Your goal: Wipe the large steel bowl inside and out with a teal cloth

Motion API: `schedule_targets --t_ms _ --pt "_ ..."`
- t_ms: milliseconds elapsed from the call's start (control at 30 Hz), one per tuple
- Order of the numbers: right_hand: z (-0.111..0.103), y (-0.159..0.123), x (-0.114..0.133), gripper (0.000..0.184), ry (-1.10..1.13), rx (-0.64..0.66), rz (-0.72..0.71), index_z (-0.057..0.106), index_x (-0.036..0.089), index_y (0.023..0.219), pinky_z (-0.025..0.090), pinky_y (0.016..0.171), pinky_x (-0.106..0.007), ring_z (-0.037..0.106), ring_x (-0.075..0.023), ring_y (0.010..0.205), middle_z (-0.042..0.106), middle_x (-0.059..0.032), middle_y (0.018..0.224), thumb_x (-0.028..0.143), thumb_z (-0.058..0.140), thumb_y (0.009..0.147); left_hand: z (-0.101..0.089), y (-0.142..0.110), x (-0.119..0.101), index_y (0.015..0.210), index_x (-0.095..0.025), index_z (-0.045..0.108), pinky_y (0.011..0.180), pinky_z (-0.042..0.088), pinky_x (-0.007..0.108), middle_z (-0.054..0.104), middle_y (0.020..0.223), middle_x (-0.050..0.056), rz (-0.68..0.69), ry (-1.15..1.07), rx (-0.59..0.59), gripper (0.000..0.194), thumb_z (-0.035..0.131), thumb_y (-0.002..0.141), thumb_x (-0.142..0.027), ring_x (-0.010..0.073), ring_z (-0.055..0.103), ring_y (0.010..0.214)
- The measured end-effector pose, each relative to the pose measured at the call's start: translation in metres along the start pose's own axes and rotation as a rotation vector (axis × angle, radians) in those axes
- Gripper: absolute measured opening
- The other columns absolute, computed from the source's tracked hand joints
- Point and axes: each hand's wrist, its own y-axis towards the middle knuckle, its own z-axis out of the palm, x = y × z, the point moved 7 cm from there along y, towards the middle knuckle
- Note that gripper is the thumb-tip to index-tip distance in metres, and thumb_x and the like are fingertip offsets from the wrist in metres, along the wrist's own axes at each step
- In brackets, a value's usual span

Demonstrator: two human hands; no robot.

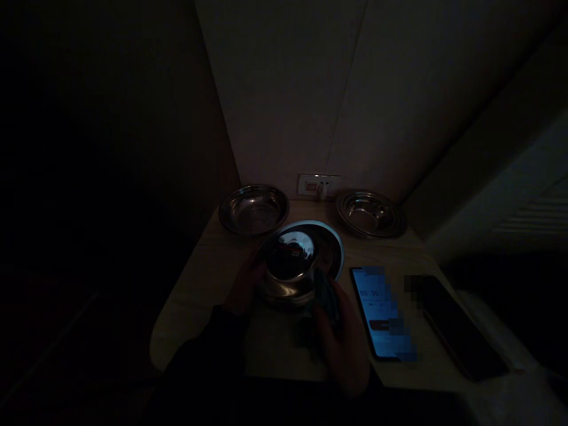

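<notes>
In the dim light, a shiny metal bowl (288,287) is in front of me, its rounded underside and a small label apparently facing up. My left hand (243,287) grips its left rim, with the fingers partly lost in shadow. My right hand (344,340) is closed around a dark teal cloth (326,296), which is against or close to the bowl's right front edge. Behind and partly under that bowl shows the bright rim of another metal bowl (339,251).
A metal bowl (254,210) stands at the back left of the light wooden table (195,296); stacked metal bowls (370,216) are at the back right. A lit phone (379,313) and a dark phone-like slab (461,328) lie to the right. The wall carries a socket (317,184) with a plug.
</notes>
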Motion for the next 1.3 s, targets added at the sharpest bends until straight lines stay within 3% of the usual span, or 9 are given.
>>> schedule_targets --t_ms 200,400,533,800,933,1067,1300 --pt "0.001 0.002 -0.001 0.041 0.03 0.008 0.012 0.045 0.022 0.132 0.051 0.093 -0.041 0.055 -0.0234 0.117 0.058 -0.0108 0.128 0.027 0.049 0.092 0.001 0.001 0.007 0.117 -0.019 0.065 0.106 0.037 0.043 0.064 0.124 0.008 -0.032 -0.024 0.061 0.055 0.069 0.069 -0.046 0.0322 0.05 0.125" --pt "0.001 0.002 -0.003 0.041 0.027 0.026 0.058 0.045 0.021 0.132 0.049 0.096 -0.041 0.054 -0.0233 0.12 0.057 -0.0108 0.13 0.03 0.049 0.092 -0.001 0.0 0.002 0.126 -0.027 0.057 0.107 0.036 0.039 0.058 0.133 0.003 0.106 -0.044 0.066 0.055 0.068 0.074 -0.04 0.027 0.048 0.127" --pt "0.003 0.002 -0.004 0.042 0.025 0.048 0.065 0.044 0.022 0.133 0.048 0.097 -0.041 0.053 -0.0232 0.121 0.057 -0.0099 0.13 0.03 0.048 0.092 -0.003 -0.001 0.0 0.125 -0.028 0.058 0.105 0.038 0.037 0.06 0.13 0.002 0.116 -0.025 0.039 0.05 0.065 0.078 -0.041 0.0248 0.052 0.122" --pt "0.006 0.001 0.001 0.042 -0.098 0.064 -0.075 0.042 0.022 0.134 0.049 0.094 -0.037 0.054 -0.0216 0.117 0.056 -0.0094 0.129 0.026 0.046 0.093 0.002 -0.001 0.001 0.126 -0.023 0.058 0.111 0.031 0.04 0.057 0.134 0.005 0.093 -0.031 0.025 0.052 0.052 0.084 -0.052 0.0265 0.046 0.129" --pt "0.022 0.0 0.018 0.043 -0.343 0.218 -0.274 0.045 0.016 0.133 0.044 0.094 -0.046 0.051 -0.0275 0.117 0.057 -0.0114 0.131 0.021 0.046 0.09 0.005 -0.001 -0.002 0.122 -0.022 0.061 0.109 0.034 0.041 0.061 0.129 0.006 0.125 -0.034 0.01 0.051 0.054 0.082 -0.052 0.0277 0.05 0.125" --pt "0.039 0.001 0.032 0.044 -0.56 0.386 -0.354 0.052 0.015 0.129 0.042 0.088 -0.051 0.05 -0.0323 0.113 0.058 -0.0095 0.131 0.02 0.052 0.086 0.004 -0.002 0.0 0.117 -0.02 0.064 0.106 0.039 0.041 0.064 0.124 0.006 0.119 -0.033 -0.025 0.047 0.053 0.082 -0.05 0.0277 0.053 0.122" --pt "0.054 0.01 0.04 0.05 -0.523 0.522 -0.359 0.049 0.014 0.133 0.04 0.093 -0.05 0.047 -0.031 0.115 0.053 -0.008 0.136 0.016 0.052 0.083 0.005 -0.002 0.001 0.104 -0.022 0.068 0.1 0.045 0.041 0.069 0.115 0.004 0.139 -0.114 -0.056 0.04 0.054 0.081 -0.051 0.0274 0.06 0.113"
